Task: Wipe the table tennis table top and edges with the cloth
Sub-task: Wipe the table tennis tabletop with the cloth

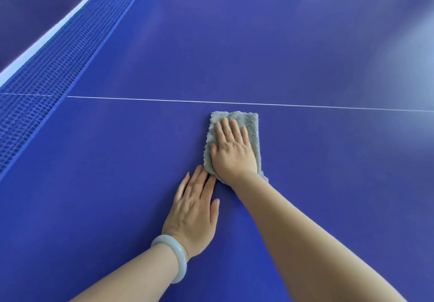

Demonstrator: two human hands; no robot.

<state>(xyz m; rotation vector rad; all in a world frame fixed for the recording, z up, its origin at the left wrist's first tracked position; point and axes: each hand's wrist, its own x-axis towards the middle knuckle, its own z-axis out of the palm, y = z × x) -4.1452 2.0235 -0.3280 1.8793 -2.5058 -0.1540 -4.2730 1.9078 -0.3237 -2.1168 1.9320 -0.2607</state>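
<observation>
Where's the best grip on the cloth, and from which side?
Probably the far edge of the cloth, pinched from above on the centre-line side. It lies flat on the table, with the right hand pressing its middle and near end; that far strip is the most exposed.

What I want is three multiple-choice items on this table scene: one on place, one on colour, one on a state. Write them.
1. Where does the cloth lie?
A) just on the near side of the white line
B) draped over the net
C) on the floor

2. What colour is the cloth?
A) red
B) grey
C) yellow

3. How is the right hand?
A) clenched in a fist
B) raised in the air
C) flat on the cloth

Key: 1A, its far edge stops short of the line; 2B, its fluffy pile is grey; 3C, straight fingers press it down.
</observation>
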